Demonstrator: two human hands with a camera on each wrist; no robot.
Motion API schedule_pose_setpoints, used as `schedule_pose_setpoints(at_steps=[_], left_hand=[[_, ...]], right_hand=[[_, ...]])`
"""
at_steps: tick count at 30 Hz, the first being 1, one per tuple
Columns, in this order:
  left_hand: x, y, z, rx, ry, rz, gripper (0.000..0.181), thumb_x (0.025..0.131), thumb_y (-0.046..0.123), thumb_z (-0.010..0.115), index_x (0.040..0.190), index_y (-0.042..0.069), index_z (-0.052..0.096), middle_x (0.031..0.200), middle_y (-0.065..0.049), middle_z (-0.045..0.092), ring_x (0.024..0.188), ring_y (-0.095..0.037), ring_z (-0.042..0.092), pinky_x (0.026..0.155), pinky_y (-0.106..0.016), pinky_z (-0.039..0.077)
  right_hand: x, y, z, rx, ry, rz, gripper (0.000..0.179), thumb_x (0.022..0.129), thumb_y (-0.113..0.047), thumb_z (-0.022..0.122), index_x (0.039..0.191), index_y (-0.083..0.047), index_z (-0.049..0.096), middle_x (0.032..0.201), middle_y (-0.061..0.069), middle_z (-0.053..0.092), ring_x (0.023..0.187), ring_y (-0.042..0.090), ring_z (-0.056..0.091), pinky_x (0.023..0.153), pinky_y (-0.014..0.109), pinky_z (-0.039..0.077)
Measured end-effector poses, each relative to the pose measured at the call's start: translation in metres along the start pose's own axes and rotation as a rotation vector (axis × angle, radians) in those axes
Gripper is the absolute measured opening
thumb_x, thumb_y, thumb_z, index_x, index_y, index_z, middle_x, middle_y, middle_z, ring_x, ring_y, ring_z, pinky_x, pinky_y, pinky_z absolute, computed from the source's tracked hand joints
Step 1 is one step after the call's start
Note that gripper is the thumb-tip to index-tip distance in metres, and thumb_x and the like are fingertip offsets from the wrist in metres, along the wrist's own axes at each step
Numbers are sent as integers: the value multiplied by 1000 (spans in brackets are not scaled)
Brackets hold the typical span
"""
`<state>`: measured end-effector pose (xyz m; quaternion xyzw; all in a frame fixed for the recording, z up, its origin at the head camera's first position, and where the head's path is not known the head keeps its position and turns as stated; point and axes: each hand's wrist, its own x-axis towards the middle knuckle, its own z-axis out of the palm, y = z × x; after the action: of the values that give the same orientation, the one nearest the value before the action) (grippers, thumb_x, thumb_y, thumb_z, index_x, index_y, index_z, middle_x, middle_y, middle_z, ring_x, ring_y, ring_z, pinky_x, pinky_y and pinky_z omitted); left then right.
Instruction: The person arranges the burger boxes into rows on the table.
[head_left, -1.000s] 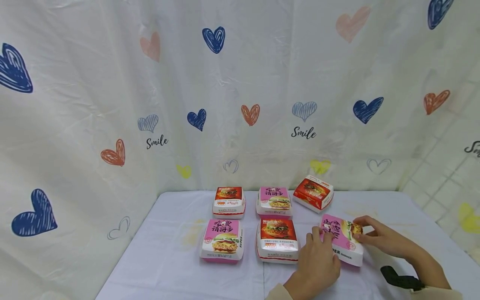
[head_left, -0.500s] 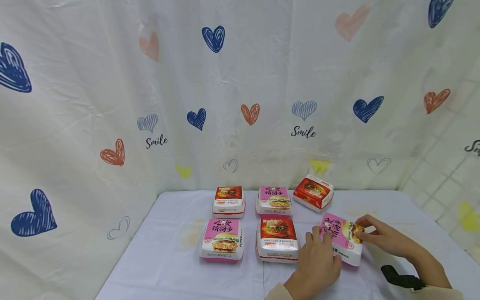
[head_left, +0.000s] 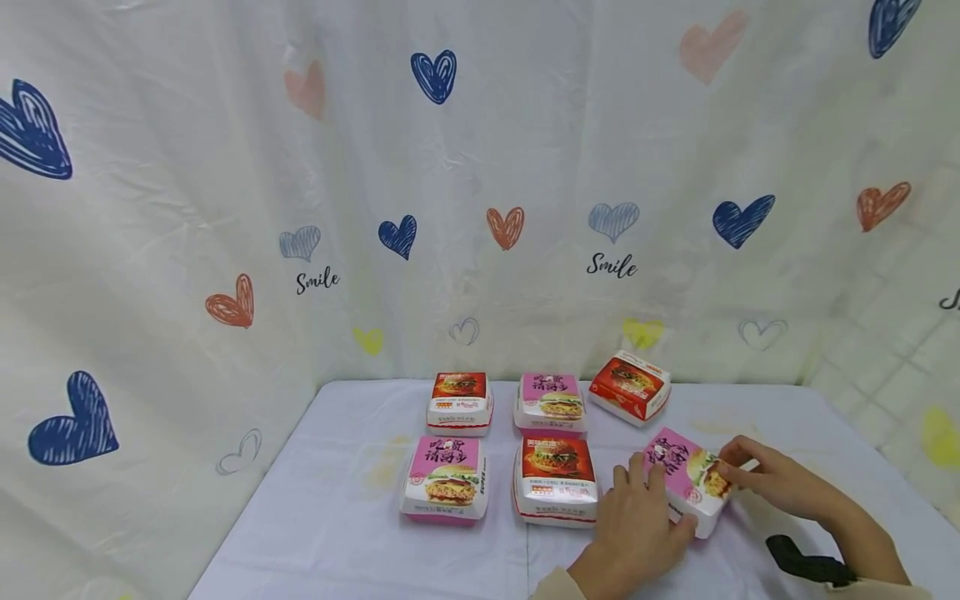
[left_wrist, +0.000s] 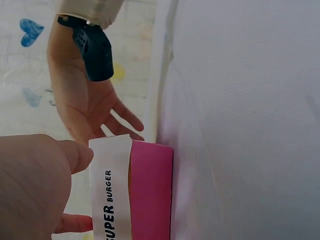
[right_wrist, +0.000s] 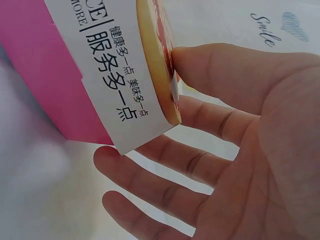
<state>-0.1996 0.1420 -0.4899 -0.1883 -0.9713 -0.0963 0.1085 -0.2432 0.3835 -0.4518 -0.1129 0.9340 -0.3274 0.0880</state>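
Both hands are at a pink-and-white burger box [head_left: 692,481] that stands at an angle on the right of the table. My left hand [head_left: 632,527] holds its left and near sides, fingers at the left edge and thumb at the near corner. In the left wrist view the box side [left_wrist: 111,200] reads "SUPER BURGER". At the box's right end, my right hand [head_left: 783,479] pinches the edge between thumb and forefinger. The right wrist view shows the thumb [right_wrist: 200,62] on the printed top edge and the other fingers spread below the box corner.
A red-and-white burger box [head_left: 557,479] and a pink one [head_left: 444,479] stand in the front row. Behind them are a red-and-white box [head_left: 459,404], a pink box [head_left: 551,402] and a tilted red box [head_left: 630,387]. A heart-patterned curtain [head_left: 525,292] hangs behind the table.
The pink burger box in my hands has turned clockwise, its right end swinging toward me. My left thumb now shows at its near corner. The other boxes stay where they were.
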Motion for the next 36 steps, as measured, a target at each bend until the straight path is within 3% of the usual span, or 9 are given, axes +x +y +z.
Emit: schedule_pose_setpoints(at_steps=[3, 8, 17, 23, 36], left_hand=[[-1, 1, 0, 20, -32, -3, 75, 91, 76, 50, 148, 27, 49, 152, 4, 44, 114, -13, 52, 79, -27, 50], [-1, 2, 0, 43, -29, -6, 77, 92, 77, 47, 150, 26, 47, 156, 3, 42, 117, -13, 52, 80, -28, 50], [-2, 1, 0, 16, -53, -12, 77, 95, 77, 40, 152, 25, 46, 160, 3, 38, 128, -13, 51, 90, -31, 53], [-2, 2, 1, 13, -57, -13, 75, 98, 74, 35, 153, 24, 45, 162, 2, 37, 134, -15, 49, 94, -32, 53], [-3, 4, 4, 2, -12, -22, 65, 100, 65, 45, 150, 23, 48, 159, 1, 38, 136, -19, 51, 92, -32, 56]], right_hand=[[-1, 2, 0, 3, 5, -11, 28, 105, -29, 57, 116, -3, 59, 109, 9, 63, 88, 6, 55, 71, 27, 48], [-1, 3, 2, -5, 9, -30, 25, 104, -28, 58, 112, -4, 61, 107, 7, 63, 87, 2, 53, 70, 26, 47], [-2, 0, 0, -9, -23, -13, 27, 105, -31, 56, 110, -5, 61, 103, 5, 63, 86, 2, 51, 71, 25, 45], [-4, 1, 1, 20, -58, -46, 25, 105, -28, 56, 107, -4, 59, 96, 5, 61, 81, 1, 51, 68, 25, 43], [-3, 4, 1, 44, -82, -45, 26, 105, -28, 55, 108, -3, 58, 93, 5, 59, 79, 2, 51, 67, 26, 44]])
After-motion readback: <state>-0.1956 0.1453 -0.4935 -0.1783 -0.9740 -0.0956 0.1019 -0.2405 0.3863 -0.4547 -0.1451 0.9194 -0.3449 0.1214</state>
